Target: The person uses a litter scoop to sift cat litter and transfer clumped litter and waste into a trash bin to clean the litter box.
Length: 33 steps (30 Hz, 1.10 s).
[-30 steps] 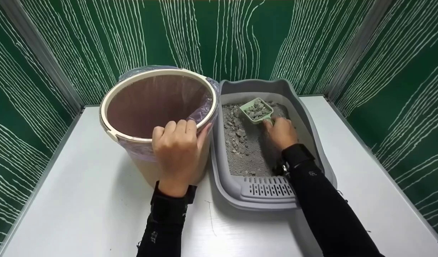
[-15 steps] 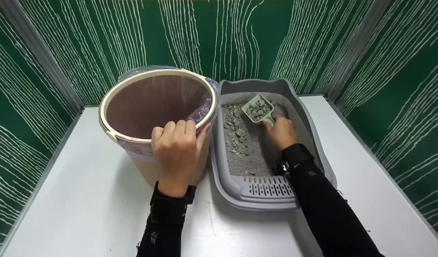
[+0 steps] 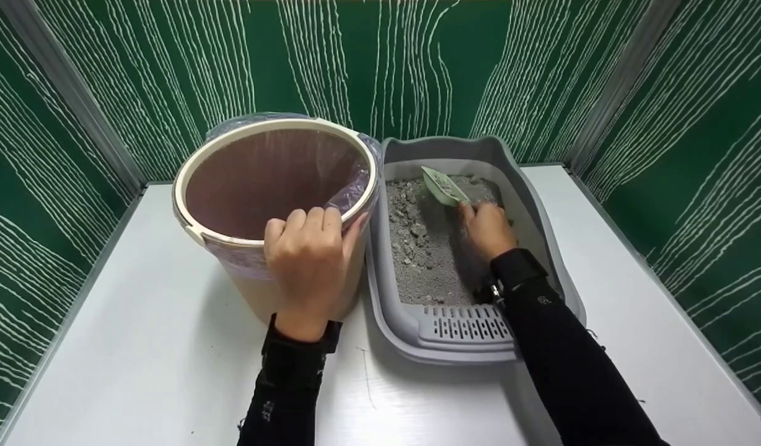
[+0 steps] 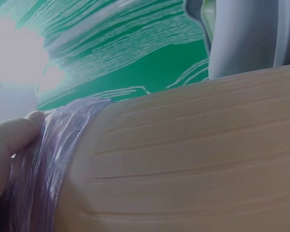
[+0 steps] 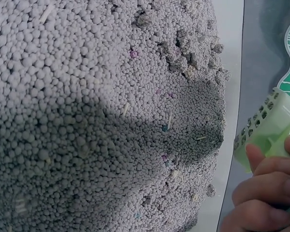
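My left hand (image 3: 309, 260) grips the near rim of a tan trash bin (image 3: 250, 291), fingers curled over the edge. In the left wrist view the thumb lies against the purple plastic liner (image 4: 62, 154) folded over that rim. My right hand (image 3: 489, 229) holds a pale green litter scoop (image 3: 444, 187) by its handle, above the far part of the grey litter box (image 3: 396, 325). The scoop stands tilted on its side, its basket slotted in the right wrist view. Grey litter (image 3: 433, 282) covers the box floor, with clumps (image 3: 411, 226) along the left.
Bin and litter box stand side by side on a white table (image 3: 139, 347). The box has a slotted front ledge (image 3: 470, 325). Green panels (image 3: 411, 68) with white wavy lines and grey posts enclose the table at the back and sides.
The scoop, earlier level with clumps showing in its basket, has rolled onto its side over the litter. The left hand has stayed at the bin rim.
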{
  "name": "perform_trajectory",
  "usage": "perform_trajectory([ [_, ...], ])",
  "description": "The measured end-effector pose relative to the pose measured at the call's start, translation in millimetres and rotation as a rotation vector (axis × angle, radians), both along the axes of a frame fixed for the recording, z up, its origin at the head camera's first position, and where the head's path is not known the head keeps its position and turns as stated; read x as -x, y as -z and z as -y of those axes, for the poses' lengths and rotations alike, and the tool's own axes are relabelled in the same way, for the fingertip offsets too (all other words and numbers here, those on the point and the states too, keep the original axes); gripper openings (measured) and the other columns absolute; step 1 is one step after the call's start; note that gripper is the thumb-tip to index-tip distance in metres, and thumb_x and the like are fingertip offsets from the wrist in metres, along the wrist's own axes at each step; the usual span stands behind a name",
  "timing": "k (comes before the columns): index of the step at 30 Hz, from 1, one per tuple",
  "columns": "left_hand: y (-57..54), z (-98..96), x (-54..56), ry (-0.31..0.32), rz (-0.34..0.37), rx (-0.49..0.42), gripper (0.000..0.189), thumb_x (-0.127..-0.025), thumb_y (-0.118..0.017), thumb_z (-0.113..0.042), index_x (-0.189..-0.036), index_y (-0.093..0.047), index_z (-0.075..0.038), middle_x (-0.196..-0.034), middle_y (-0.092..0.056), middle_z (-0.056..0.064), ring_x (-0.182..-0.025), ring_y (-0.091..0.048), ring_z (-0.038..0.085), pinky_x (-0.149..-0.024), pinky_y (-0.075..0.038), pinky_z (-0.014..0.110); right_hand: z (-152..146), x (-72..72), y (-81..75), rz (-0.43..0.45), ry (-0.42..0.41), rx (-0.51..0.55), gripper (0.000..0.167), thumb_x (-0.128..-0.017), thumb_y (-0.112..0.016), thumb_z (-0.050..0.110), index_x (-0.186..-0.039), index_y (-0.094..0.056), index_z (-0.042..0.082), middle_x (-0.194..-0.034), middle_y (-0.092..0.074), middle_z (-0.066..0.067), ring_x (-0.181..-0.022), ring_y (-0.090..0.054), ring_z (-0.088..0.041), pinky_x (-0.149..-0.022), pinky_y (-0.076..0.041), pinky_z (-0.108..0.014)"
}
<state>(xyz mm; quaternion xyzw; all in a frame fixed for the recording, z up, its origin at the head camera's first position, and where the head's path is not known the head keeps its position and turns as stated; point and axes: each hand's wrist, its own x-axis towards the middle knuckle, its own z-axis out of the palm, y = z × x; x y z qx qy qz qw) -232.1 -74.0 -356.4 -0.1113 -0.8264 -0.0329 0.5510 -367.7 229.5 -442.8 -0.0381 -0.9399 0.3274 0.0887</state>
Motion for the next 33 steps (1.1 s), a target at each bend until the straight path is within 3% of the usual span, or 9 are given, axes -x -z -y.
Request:
perform_trajectory([
  [3,0.9,0.3,0.8,0.002,-0.001,-0.004,0.048,-0.1,-0.073,-0.049,-0.077,-0.064,-0.007,-0.068,-0.06,0.007,-0.062,-0.053,0.027,-0.064,-0.04,0.043,-0.6,1.0,-0.2,0.001,-0.012,0.001,0.046,-0.116,-0.044,0.034,-0.1,-0.072,0.001,-0.079,-0.06,-0.006,-0.073,-0.057,-0.026,-0.07,-0.044,-0.039],
  [7,1.1,0.3,1.6,0.002,-0.003,-0.004,0.048,-0.1,-0.073,-0.048,-0.078,-0.065,-0.007,-0.067,-0.06,0.007,-0.062,-0.052,0.027,-0.064,-0.04,0.043,-1.8,1.4,-0.5,-0.001,-0.023,-0.017,0.048,-0.116,-0.043,0.034,-0.106,-0.075,0.0,-0.079,-0.06,-0.007,-0.073,-0.056,-0.027,-0.071,-0.043,-0.04],
  [11,0.2,-0.2,1.4,0.005,-0.003,-0.002,0.048,-0.1,-0.073,-0.049,-0.078,-0.065,-0.007,-0.067,-0.06,0.006,-0.061,-0.052,0.026,-0.064,-0.04,0.043,-2.6,0.6,-0.3,-0.001,-0.027,-0.04,0.046,-0.115,-0.048,0.035,-0.121,-0.074,-0.003,-0.099,-0.072,-0.022,-0.095,-0.069,-0.04,-0.088,-0.053,-0.052],
  [14,-0.2,-0.5,1.0,0.008,-0.004,-0.003,0.049,-0.1,-0.073,-0.049,-0.078,-0.065,-0.006,-0.067,-0.06,0.007,-0.061,-0.052,0.026,-0.064,-0.039,0.043,-2.7,-0.2,-0.1,-0.002,-0.023,-0.065,0.047,-0.113,-0.053,0.034,-0.133,-0.069,-0.005,-0.126,-0.071,-0.028,-0.12,-0.067,-0.045,-0.104,-0.05,-0.058],
  [19,0.0,-0.2,0.8,0.003,0.0,-0.001,0.049,-0.101,-0.072,-0.049,-0.079,-0.066,-0.006,-0.068,-0.061,0.007,-0.062,-0.052,0.027,-0.064,-0.04,0.043,-2.5,-0.6,-0.3,-0.004,-0.003,-0.076,0.049,-0.111,-0.059,0.034,-0.141,-0.065,-0.004,-0.14,-0.065,-0.028,-0.129,-0.063,-0.045,-0.108,-0.048,-0.058],
  [23,0.5,-0.3,0.9,-0.001,0.005,0.001,0.048,-0.101,-0.071,-0.049,-0.079,-0.067,-0.006,-0.068,-0.061,0.007,-0.062,-0.053,0.027,-0.064,-0.04,0.043,-2.3,-0.7,-0.5,-0.007,-0.001,-0.056,0.05,-0.109,-0.062,0.033,-0.141,-0.064,-0.005,-0.139,-0.065,-0.028,-0.128,-0.064,-0.046,-0.106,-0.05,-0.057],
  [29,0.4,-0.5,0.8,0.001,0.003,-0.003,0.047,-0.1,-0.074,-0.048,-0.079,-0.066,-0.006,-0.068,-0.061,0.007,-0.063,-0.053,0.027,-0.064,-0.04,0.043,-3.3,-2.9,-0.8,-0.03,-0.005,-0.043,0.046,-0.108,-0.063,0.029,-0.138,-0.064,-0.006,-0.126,-0.07,-0.03,-0.112,-0.069,-0.045,-0.092,-0.052,-0.056],
  [33,0.9,-0.6,0.9,0.001,-0.004,-0.008,0.046,-0.099,-0.075,-0.047,-0.079,-0.066,-0.007,-0.069,-0.061,0.007,-0.064,-0.054,0.028,-0.065,-0.041,0.043,-2.4,-4.5,-2.1,-0.009,-0.009,-0.04,0.046,-0.11,-0.06,0.029,-0.14,-0.061,-0.006,-0.127,-0.069,-0.03,-0.114,-0.067,-0.046,-0.092,-0.051,-0.058],
])
